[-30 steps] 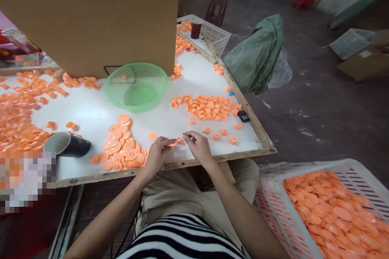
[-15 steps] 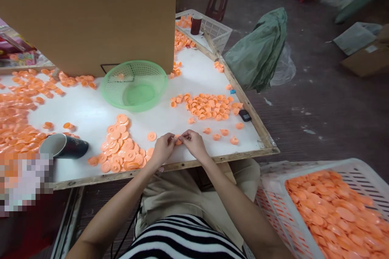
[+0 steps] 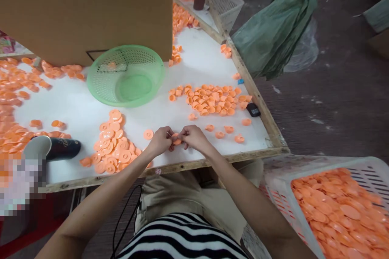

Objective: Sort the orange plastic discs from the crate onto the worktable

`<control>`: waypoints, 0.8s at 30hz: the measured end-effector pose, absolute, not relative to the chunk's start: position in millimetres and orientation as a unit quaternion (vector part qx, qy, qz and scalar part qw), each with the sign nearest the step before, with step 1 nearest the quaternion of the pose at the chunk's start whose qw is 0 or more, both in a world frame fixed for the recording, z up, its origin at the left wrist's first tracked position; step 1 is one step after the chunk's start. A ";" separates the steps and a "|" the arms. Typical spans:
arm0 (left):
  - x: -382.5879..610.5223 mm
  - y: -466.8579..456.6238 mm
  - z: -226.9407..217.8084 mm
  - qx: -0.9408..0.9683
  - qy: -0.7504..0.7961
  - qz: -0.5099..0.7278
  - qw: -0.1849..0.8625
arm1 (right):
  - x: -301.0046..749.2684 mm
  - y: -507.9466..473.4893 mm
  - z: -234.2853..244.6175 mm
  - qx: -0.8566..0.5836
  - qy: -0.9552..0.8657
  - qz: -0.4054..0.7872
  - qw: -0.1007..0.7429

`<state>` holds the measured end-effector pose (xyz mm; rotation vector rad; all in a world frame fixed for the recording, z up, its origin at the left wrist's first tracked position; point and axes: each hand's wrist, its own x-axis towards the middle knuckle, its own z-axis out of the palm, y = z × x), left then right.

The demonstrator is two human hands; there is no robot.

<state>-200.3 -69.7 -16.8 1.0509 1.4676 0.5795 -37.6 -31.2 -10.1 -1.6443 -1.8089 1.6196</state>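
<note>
My left hand (image 3: pixel 160 140) and my right hand (image 3: pixel 192 137) meet just above the near edge of the white table (image 3: pixel 188 64). Both pinch one small orange plastic piece (image 3: pixel 176 139) between their fingertips. A pile of flat orange discs (image 3: pixel 117 145) lies just left of my left hand, with a single disc (image 3: pixel 148 134) close by. A pile of small orange caps (image 3: pixel 209 100) lies beyond my right hand, and a few loose caps (image 3: pixel 228 129) sit to its right.
A green mesh basket (image 3: pixel 127 75) stands mid-table before a large cardboard sheet (image 3: pixel 88 12). A dark cup (image 3: pixel 51 148) lies on its side at left. A white crate of orange discs (image 3: pixel 337 206) sits low right; a green bag (image 3: pixel 273 32) lies beyond the table's wooden rim (image 3: pixel 258 101).
My hands came together: a second ago they were slightly apart, now both pinch the same orange piece. The camera has tilted down and closer.
</note>
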 end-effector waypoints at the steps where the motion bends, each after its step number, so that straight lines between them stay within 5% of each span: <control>1: -200.1 -68.4 -17.5 0.452 0.634 0.241 0.579 | -38.1 -28.4 -10.4 -0.559 -0.611 0.553 0.092; 12: -191.8 -60.5 -10.4 0.385 0.677 0.221 0.587 | -48.4 -11.6 4.6 -0.604 -0.580 0.547 -0.018; 24: -169.9 -102.9 3.1 0.552 0.600 0.305 0.491 | 34.6 -88.1 -2.4 -0.589 -0.605 0.419 0.333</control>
